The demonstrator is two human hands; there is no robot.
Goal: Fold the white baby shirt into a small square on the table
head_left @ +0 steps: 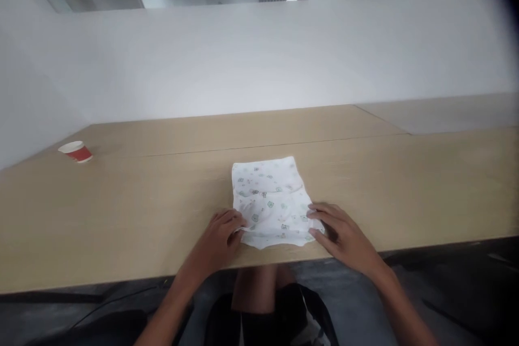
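Observation:
A white cloth [275, 205] with small printed animal figures in green, brown and pink lies near the front edge of the table. It looks folded, with a crease across its upper part and a ruffled lower edge. At its lower left side, my left hand [223, 232] is closed on the edge, thumb and fingers pinching a small fold. My right hand [343, 235] rests at the lower right side. Its fingertips and thumb touch the cloth but stay apart, with a corner of fabric showing between them.
A red and white paper cup [77, 151] stands tilted-looking at the far left of the wooden table [141, 205]. Behind the table rises a white wall [227, 59]. Seams run across the tabletop. My legs [254, 289] are below the front edge.

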